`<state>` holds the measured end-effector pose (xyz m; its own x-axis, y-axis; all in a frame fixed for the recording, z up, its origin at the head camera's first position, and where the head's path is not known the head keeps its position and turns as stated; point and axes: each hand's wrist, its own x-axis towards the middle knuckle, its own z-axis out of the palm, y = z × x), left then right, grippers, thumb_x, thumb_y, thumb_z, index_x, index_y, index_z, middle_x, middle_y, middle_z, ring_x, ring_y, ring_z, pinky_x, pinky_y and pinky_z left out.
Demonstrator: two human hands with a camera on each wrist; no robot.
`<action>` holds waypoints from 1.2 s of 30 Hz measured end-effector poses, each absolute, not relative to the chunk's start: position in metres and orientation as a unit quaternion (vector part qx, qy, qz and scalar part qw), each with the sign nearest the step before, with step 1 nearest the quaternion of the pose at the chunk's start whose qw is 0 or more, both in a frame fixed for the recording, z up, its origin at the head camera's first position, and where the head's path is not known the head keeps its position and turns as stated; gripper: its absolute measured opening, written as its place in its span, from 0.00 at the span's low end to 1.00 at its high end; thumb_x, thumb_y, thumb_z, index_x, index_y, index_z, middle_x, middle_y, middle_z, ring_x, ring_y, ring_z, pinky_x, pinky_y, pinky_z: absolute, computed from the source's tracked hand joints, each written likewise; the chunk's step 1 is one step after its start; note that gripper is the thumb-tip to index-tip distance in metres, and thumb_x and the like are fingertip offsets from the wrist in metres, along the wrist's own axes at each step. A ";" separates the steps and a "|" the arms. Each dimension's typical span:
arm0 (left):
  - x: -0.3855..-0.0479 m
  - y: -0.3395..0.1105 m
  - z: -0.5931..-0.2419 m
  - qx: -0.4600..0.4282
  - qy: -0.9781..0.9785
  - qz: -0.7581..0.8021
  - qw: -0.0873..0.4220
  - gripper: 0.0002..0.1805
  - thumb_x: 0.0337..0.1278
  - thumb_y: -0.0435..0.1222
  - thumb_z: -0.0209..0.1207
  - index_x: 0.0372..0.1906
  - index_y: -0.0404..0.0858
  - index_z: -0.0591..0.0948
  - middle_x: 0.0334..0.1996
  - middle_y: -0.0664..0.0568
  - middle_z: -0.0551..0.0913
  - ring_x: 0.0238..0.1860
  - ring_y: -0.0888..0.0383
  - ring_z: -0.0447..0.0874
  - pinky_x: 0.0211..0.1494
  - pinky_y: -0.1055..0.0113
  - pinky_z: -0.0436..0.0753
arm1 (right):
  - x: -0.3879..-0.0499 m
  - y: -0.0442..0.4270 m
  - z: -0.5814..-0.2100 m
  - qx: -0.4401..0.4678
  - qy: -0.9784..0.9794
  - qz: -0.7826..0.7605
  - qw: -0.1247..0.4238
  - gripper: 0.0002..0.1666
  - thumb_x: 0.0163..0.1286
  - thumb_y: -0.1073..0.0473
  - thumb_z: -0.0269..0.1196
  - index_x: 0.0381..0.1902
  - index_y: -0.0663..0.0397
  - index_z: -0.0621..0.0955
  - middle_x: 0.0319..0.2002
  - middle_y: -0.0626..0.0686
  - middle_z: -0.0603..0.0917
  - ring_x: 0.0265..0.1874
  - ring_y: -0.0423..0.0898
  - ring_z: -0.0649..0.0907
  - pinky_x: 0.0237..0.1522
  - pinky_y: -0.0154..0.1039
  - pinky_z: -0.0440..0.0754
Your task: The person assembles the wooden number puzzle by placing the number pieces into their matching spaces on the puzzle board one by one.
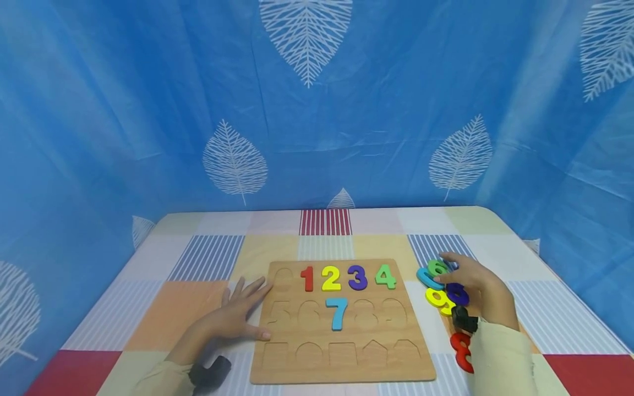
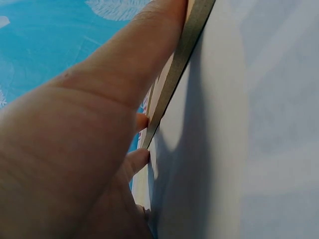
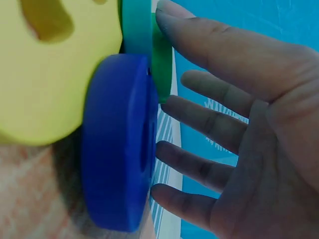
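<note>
Reaching: right hand [image 1: 477,279], fingers spread, grasping nothing, by thick green 6-shaped piece [image 1: 431,266] right of tan wooden board [image 1: 342,337]. Crowding curved cyan piece [image 1: 424,280] could get dragged by a sloppy pinch. Left hand [image 1: 235,315], fingers extended, touches board edge.

- Tan board [image 1: 307,336]
- On it: red 1 [image 1: 309,279], yellow 2 [image 1: 331,280], purple 3 [image 1: 362,278], green 4 [image 1: 387,281], blue 7 [image 1: 339,317]
- Right of it: red 8 [image 1: 463,351]
- Behind it: blue curtain [image 1: 346,126], white leaves [image 1: 235,158]
- Under it: striped patchwork cloth [image 1: 183,302]

Hands [image 1: 235,315] [image 1: 476,277] flank a wooden board [image 1: 317,337] bearing five numbers [image 1: 339,315].
</note>
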<state>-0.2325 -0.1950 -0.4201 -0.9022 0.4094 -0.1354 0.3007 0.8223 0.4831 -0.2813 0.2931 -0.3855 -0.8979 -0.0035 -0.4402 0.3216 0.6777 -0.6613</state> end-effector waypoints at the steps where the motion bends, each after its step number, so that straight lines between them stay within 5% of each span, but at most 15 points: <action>1: -0.232 -0.195 -0.421 0.188 0.947 0.232 0.118 0.57 0.31 0.62 0.65 0.70 0.45 0.55 0.72 0.42 0.47 0.68 0.30 0.26 0.61 0.30 0.27 | -0.281 0.293 -0.386 0.086 0.894 -0.388 0.207 0.52 0.58 0.50 0.64 0.70 0.58 0.48 0.65 0.75 0.47 0.55 0.71 0.61 0.49 0.61 0.75; 10: -0.237 -0.196 -0.418 0.219 0.943 0.226 0.104 0.56 0.35 0.61 0.64 0.70 0.42 0.55 0.72 0.42 0.47 0.68 0.30 0.27 0.61 0.30 0.28 | -0.281 0.295 -0.382 0.074 0.894 -0.394 0.201 0.50 0.60 0.52 0.63 0.70 0.60 0.49 0.64 0.75 0.50 0.53 0.69 0.65 0.44 0.54 0.80; 20: -0.235 -0.195 -0.415 0.203 0.945 0.226 0.122 0.56 0.34 0.60 0.65 0.70 0.44 0.54 0.72 0.43 0.45 0.68 0.31 0.25 0.62 0.32 0.26 | -0.287 0.270 -0.371 -0.043 0.963 -0.242 0.114 0.47 0.57 0.43 0.63 0.64 0.66 0.61 0.59 0.73 0.65 0.54 0.70 0.66 0.49 0.67 0.70; 36: -0.231 -0.196 -0.420 0.193 0.946 0.229 0.124 0.56 0.33 0.60 0.65 0.70 0.44 0.54 0.72 0.43 0.46 0.68 0.31 0.25 0.62 0.32 0.27 | -0.283 0.187 -0.385 -0.209 0.935 -0.279 0.058 0.37 0.57 0.52 0.65 0.59 0.68 0.68 0.54 0.68 0.71 0.48 0.62 0.75 0.47 0.55 0.76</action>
<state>-0.2311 -0.1960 -0.4195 -0.8945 0.4226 -0.1457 0.3090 0.8201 0.4817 -0.2826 0.1867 -0.3852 -0.9057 -0.4238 0.0076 -0.3587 0.7568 -0.5464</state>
